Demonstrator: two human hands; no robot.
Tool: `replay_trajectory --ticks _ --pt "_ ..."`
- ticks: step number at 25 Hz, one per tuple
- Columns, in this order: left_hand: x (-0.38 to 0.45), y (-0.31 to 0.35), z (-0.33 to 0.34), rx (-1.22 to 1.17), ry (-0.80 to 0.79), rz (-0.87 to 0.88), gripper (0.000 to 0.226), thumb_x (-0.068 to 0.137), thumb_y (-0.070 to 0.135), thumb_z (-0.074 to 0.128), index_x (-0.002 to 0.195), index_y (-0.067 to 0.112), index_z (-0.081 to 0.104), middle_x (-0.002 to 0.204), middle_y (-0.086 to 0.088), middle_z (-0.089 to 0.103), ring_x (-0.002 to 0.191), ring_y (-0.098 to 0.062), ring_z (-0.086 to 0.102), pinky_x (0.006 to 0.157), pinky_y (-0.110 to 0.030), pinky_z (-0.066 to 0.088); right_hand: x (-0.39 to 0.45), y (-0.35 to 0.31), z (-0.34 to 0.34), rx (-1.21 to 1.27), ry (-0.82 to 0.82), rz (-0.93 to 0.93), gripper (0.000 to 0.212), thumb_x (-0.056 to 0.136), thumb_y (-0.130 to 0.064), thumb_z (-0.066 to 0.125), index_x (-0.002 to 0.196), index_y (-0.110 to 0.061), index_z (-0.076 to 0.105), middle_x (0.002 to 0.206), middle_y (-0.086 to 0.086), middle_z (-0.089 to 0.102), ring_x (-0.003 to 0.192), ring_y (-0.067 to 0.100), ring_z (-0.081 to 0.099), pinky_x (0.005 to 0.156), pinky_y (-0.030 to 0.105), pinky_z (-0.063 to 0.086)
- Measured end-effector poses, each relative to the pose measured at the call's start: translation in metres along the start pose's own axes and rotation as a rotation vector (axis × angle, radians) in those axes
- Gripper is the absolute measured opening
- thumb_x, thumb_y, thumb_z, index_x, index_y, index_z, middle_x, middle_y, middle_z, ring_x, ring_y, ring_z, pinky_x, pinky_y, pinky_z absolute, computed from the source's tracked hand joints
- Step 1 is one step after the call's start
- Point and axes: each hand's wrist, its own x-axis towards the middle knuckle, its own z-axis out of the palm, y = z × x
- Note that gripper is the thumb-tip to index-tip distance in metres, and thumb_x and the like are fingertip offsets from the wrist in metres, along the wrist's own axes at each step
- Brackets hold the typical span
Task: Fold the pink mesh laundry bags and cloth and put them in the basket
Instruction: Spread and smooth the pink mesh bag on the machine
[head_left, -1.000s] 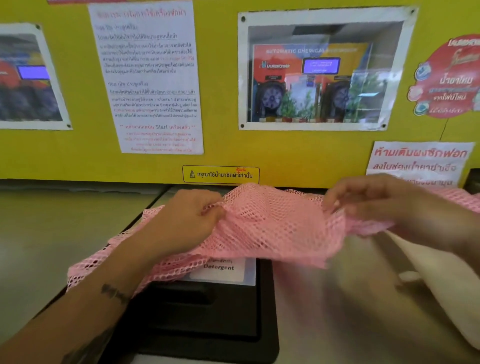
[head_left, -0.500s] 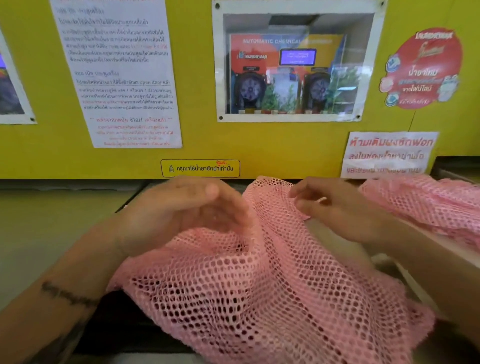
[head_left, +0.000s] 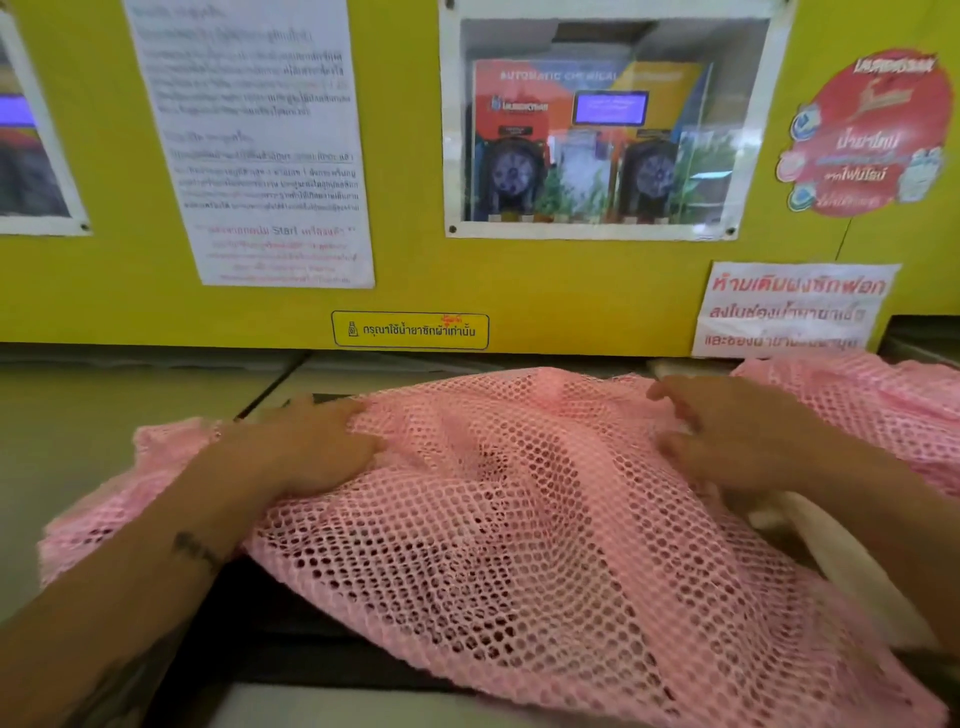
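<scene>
A yellow wall (head_left: 519, 291) is filling the background, covered with notices. Below the wall, a pink mesh bag (head_left: 545, 519) is lying spread over a dark machine top (head_left: 291, 634). The left hand (head_left: 311, 447) and right hand (head_left: 727, 436) are resting flat on the bag, fingers loosely open, well apart.

Both arms are bare from the lower picture edge up to the hands, with no sleeve, watch, bracelet or glove to be seen. The left hand (head_left: 317, 447) has no ring on the fingers that show, and the right hand (head_left: 737, 436) likewise (its fingers are slightly blurred). On the left forearm, a little below the wrist, sits a small dark tattoo (head_left: 195, 552) of a few short strokes, perhaps lettering, too blurred to read. More faint dark markings show lower on that forearm.
</scene>
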Motion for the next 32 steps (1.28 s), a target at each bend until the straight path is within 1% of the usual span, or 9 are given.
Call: replay_trajectory --ticks 4,7,9,12,16,22,25,28,32 --pt "-0.017 0.031 -0.001 -0.050 0.400 0.200 0.056 0.083 0.044 0.048 0.138 0.040 0.042 0.149 0.001 0.039 0.136 -0.024 0.037 0.112 -0.065 0.020 -0.004 -0.019 0.002 0.160 0.205 -0.085 0.039 0.090 -0.050 0.054 0.125 -0.032 0.051 0.120 -0.002 0.055 0.100 0.015 0.053 0.091 0.041 0.047" --pt "-0.033 0.059 0.005 -0.342 0.157 0.449 0.058 0.084 0.064 0.038 0.140 0.048 0.035 0.154 0.009 0.033 0.138 -0.016 0.034 0.115 -0.057 0.022 -0.014 -0.038 0.008 0.198 -0.058 -0.185 0.039 0.091 -0.050 0.055 0.126 -0.036 0.047 0.089 -0.019 0.050 0.080 0.000 0.050 0.071 0.024 0.042" --pt "-0.031 0.062 0.016 -0.103 -0.057 0.456 0.063 0.086 0.073 0.027 0.145 0.054 0.016 0.162 0.011 0.013 0.148 -0.016 0.016 0.118 -0.061 0.009 -0.014 -0.039 0.012 0.155 -0.095 -0.259 0.037 0.092 -0.040 0.057 0.128 -0.037 0.048 0.088 -0.024 0.044 0.080 -0.003 0.046 0.069 0.020 0.036" --pt "-0.015 0.050 0.017 0.033 -0.176 0.332 0.081 0.075 0.086 0.023 0.148 0.053 0.009 0.163 0.010 0.001 0.150 -0.017 0.005 0.117 -0.061 0.003 -0.009 -0.026 0.005 0.142 0.018 -0.177 0.032 0.093 -0.029 0.059 0.124 -0.035 0.055 0.103 -0.016 0.051 0.092 0.007 0.052 0.082 0.031 0.044" --pt "-0.010 0.033 -0.004 -0.026 -0.110 0.261 0.072 0.085 0.068 0.046 0.148 0.038 0.030 0.159 0.001 0.027 0.143 -0.020 0.031 0.118 -0.039 0.023 -0.001 -0.007 -0.011 0.228 0.298 -0.076 0.013 0.092 -0.021 0.062 0.103 -0.026 0.067 0.074 -0.019 0.048 0.068 -0.001 0.045 0.061 0.025 0.034" --pt "-0.043 0.049 -0.022 -0.492 0.093 0.458 0.034 0.090 0.058 0.049 0.089 0.033 0.071 0.083 0.017 0.073 0.080 -0.006 0.068 0.081 -0.034 0.053 0.003 -0.016 0.003 0.328 0.430 -0.176 0.037 0.091 -0.021 0.060 0.128 -0.022 0.059 0.117 -0.001 0.061 0.109 0.017 0.056 0.090 0.033 0.042" --pt "-0.028 0.055 -0.019 -0.529 0.344 0.380 0.017 0.095 0.035 0.052 0.098 0.033 0.069 0.093 0.008 0.073 0.087 -0.018 0.066 0.084 -0.035 0.050 0.000 -0.036 0.019 0.309 0.126 -0.372 0.053 0.096 -0.046 0.047 0.147 -0.032 0.040 0.149 -0.011 0.043 0.137 0.010 0.038 0.114 0.035 0.026" --pt "-0.009 0.032 -0.006 -0.094 0.089 0.173 0.057 0.084 0.060 0.048 0.133 0.031 0.051 0.139 -0.007 0.052 0.110 -0.027 0.060 0.103 -0.045 0.044 -0.004 -0.039 0.020 0.069 -0.232 -0.346 0.054 0.093 -0.063 0.028 0.139 -0.040 0.044 0.143 -0.016 0.049 0.130 0.010 0.045 0.111 0.043 0.034" --pt "-0.012 0.022 0.000 -0.057 -0.092 0.151 0.072 0.083 0.071 0.046 0.144 0.033 0.038 0.154 -0.004 0.027 0.140 -0.028 0.033 0.116 -0.048 0.027 -0.006 -0.016 -0.012 -0.189 -0.110 -0.055 0.041 0.095 -0.060 0.035 0.121 -0.040 0.059 0.128 -0.011 0.060 0.105 0.011 0.054 0.100 0.042 0.043"
